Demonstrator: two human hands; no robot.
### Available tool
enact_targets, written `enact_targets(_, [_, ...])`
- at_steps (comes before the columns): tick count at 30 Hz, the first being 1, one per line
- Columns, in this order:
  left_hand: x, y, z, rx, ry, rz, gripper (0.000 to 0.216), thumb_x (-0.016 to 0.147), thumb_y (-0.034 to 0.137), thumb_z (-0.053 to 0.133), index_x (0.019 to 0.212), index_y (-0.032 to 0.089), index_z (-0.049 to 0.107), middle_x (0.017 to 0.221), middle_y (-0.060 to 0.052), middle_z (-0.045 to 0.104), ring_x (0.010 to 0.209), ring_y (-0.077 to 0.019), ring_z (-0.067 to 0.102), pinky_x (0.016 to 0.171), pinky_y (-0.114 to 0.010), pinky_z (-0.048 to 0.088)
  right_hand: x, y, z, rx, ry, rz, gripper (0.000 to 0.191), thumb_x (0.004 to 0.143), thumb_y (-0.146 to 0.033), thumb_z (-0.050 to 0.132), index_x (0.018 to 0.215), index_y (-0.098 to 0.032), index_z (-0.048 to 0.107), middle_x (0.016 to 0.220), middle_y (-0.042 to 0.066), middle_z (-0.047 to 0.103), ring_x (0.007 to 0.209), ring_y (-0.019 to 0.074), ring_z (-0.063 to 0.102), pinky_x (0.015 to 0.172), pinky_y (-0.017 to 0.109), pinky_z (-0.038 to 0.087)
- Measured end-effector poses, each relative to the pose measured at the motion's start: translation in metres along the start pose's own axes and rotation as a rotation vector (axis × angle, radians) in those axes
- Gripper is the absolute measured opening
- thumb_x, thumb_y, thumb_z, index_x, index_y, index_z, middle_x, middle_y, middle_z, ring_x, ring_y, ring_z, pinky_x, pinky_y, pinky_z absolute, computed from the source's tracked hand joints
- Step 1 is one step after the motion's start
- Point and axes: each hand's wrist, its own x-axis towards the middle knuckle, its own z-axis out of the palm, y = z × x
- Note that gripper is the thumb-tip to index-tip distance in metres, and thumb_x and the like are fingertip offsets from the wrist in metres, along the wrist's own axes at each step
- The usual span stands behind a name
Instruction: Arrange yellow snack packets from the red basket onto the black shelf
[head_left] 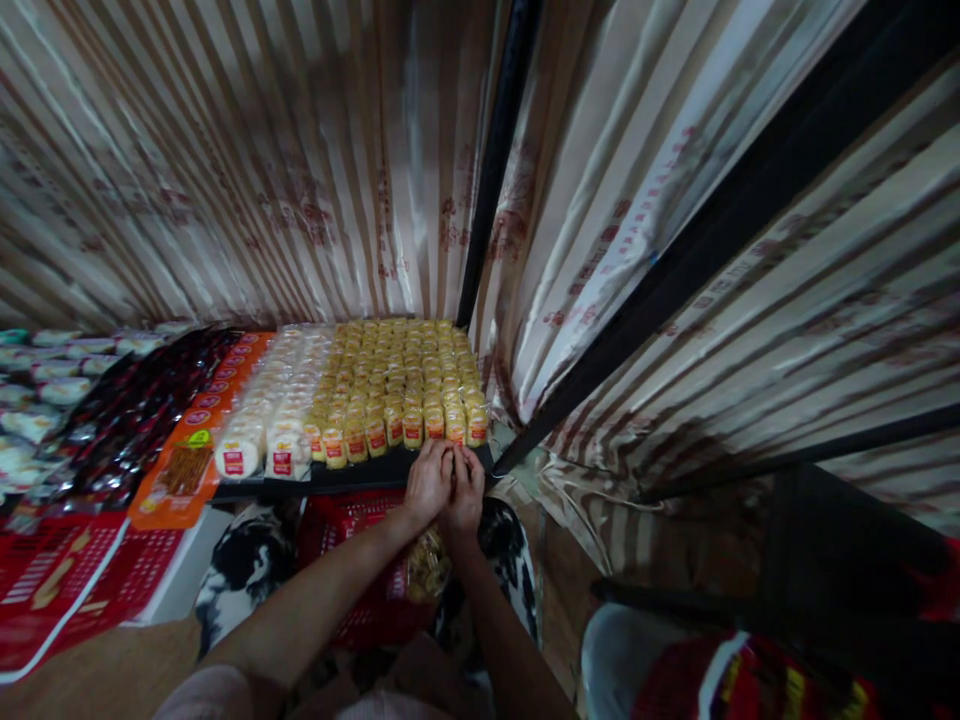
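My left hand (427, 482) and my right hand (466, 492) meet at the front edge of a dark shelf (352, 478), fingers curled together against the front row of small yellow snack packs (397, 385). Whether they grip a pack is hidden by the fingers. White snack packs (262, 430) fill the rows to the left. Below my forearms stands a red plastic basket (352, 540) with more yellow packs (427, 570) in it.
Orange packets (187, 460) and dark packets (142, 410) lie further left on the shelf. Striped paper-like sheeting covers the back and right. A black upright post (491, 170) rises behind the shelf. A red crate (67, 580) sits lower left, and a red object (750, 680) lower right.
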Motion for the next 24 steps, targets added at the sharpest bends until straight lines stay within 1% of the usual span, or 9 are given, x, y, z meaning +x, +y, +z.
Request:
enact_targets(7, [-0.001,-0.001,0.003,0.017,-0.020,0.006,0.028,0.089,0.020,0.033,0.104,0.018,0.057,0.103,-0.007,0.057,0.096,-0.0147,0.055,0.091,-0.028,0.044,-0.001,0.004,0.001,0.002,-0.027,0.005,0.042,0.088,-0.033,0.041,0.127,-0.018,0.045,0.121,0.014,0.048,0.114,0.0223,0.046,0.093,0.041,0.043])
enact_targets(12, [0.000,-0.002,0.002,0.013,-0.018,0.016,0.027,0.088,0.019,0.034,0.102,0.017,0.057,0.101,-0.007,0.059,0.093,-0.0153,0.055,0.089,-0.029,0.045,0.000,0.000,-0.003,0.044,-0.026,0.003,0.039,0.088,-0.031,0.040,0.123,-0.017,0.049,0.118,0.014,0.049,0.112,0.0214,0.047,0.094,0.042,0.042])
enact_targets(14, [-0.006,-0.005,0.001,-0.011,0.004,0.028,0.027,0.088,0.018,0.034,0.100,0.017,0.058,0.099,-0.007,0.059,0.092,-0.0151,0.055,0.088,-0.028,0.045,-0.005,-0.004,-0.008,0.084,-0.044,0.016,0.036,0.088,-0.028,0.038,0.120,-0.017,0.050,0.116,0.014,0.050,0.111,0.0203,0.048,0.095,0.041,0.042])
enact_targets(16, [-0.017,-0.011,-0.002,-0.031,0.022,0.038,0.027,0.087,0.016,0.034,0.096,0.017,0.059,0.095,-0.006,0.059,0.090,-0.0145,0.055,0.086,-0.027,0.045,-0.016,-0.007,-0.011,0.115,-0.084,0.064,0.034,0.089,-0.026,0.035,0.116,-0.017,0.052,0.113,0.013,0.052,0.108,0.0193,0.049,0.094,0.040,0.042])
enact_targets(18, [-0.034,-0.020,-0.003,-0.053,-0.002,0.034,0.028,0.086,0.014,0.034,0.092,0.017,0.060,0.091,-0.005,0.059,0.087,-0.0141,0.055,0.083,-0.026,0.045,-0.032,-0.009,-0.011,0.133,-0.137,0.144,0.032,0.088,-0.026,0.035,0.113,-0.017,0.053,0.110,0.012,0.054,0.106,0.0194,0.050,0.093,0.039,0.042])
enact_targets(21, [-0.061,-0.040,-0.003,-0.107,-0.113,-0.045,0.027,0.083,0.010,0.037,0.091,0.017,0.062,0.090,-0.006,0.060,0.087,-0.0144,0.056,0.082,-0.026,0.045,-0.058,-0.007,-0.006,0.085,-0.242,0.302,0.034,0.086,-0.026,0.037,0.113,-0.014,0.052,0.108,0.014,0.057,0.103,0.0206,0.052,0.090,0.038,0.044])
enact_targets(22, [-0.070,-0.049,-0.002,-0.120,-0.142,-0.104,0.027,0.081,0.008,0.038,0.090,0.016,0.062,0.090,-0.006,0.060,0.088,-0.0149,0.057,0.083,-0.027,0.045,-0.064,-0.006,-0.003,0.036,-0.314,0.338,0.035,0.086,-0.025,0.037,0.114,-0.013,0.052,0.109,0.014,0.057,0.104,0.0209,0.053,0.090,0.037,0.044])
enact_targets(23, [-0.078,-0.058,0.000,-0.125,-0.159,-0.191,0.027,0.079,0.005,0.039,0.088,0.015,0.062,0.091,-0.007,0.061,0.090,-0.0159,0.057,0.085,-0.028,0.044,-0.069,-0.005,0.000,-0.032,-0.419,0.353,0.035,0.085,-0.023,0.037,0.115,-0.013,0.052,0.112,0.015,0.058,0.106,0.0212,0.053,0.092,0.036,0.043])
enact_targets(24, [-0.085,-0.067,0.003,-0.135,-0.165,-0.302,0.026,0.078,0.004,0.041,0.086,0.015,0.063,0.090,-0.007,0.062,0.092,-0.0170,0.057,0.088,-0.030,0.043,-0.072,-0.004,0.003,-0.128,-0.569,0.338,0.036,0.086,-0.022,0.036,0.117,-0.013,0.053,0.115,0.015,0.057,0.110,0.0214,0.052,0.094,0.036,0.041])
